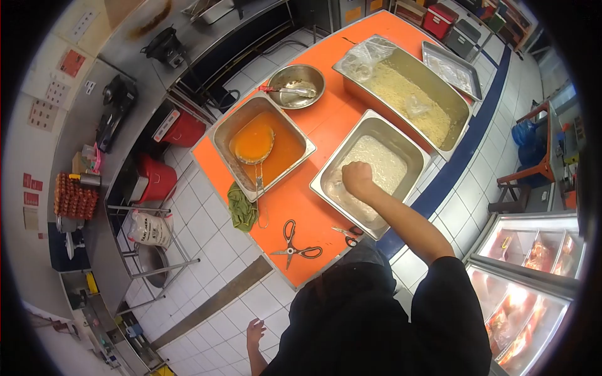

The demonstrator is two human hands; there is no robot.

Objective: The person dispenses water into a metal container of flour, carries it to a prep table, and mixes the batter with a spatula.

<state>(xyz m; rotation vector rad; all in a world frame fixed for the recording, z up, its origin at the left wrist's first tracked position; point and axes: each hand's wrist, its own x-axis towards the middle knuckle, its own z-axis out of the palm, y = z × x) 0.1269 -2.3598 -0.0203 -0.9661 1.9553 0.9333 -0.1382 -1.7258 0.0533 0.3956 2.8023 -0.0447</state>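
My right hand (357,178) is closed in a fist over a deep steel pan (323,178) of pale, lumpy batter (379,160). Its fingertips point down and are hidden, so whatever they hold cannot be made out. Away from the table, my left hand (255,332) hangs low over the floor, fingers loosely bent and apart, with nothing in it. Left of the batter stands another steel pan (288,164) of orange liquid, with a wire-handled strainer (256,143) resting in it. Kitchen scissors (291,250) lie open near the table corner, and a smaller pair (347,234) beside the batter pan.
A long steel pan (464,125) of yellowish crumbs with plastic bags stands at the far right of the orange table (342,106). Behind sit a steel bowl (321,78) with tongs and a flat tray (473,75). A green cloth (242,207) hangs at the left edge.
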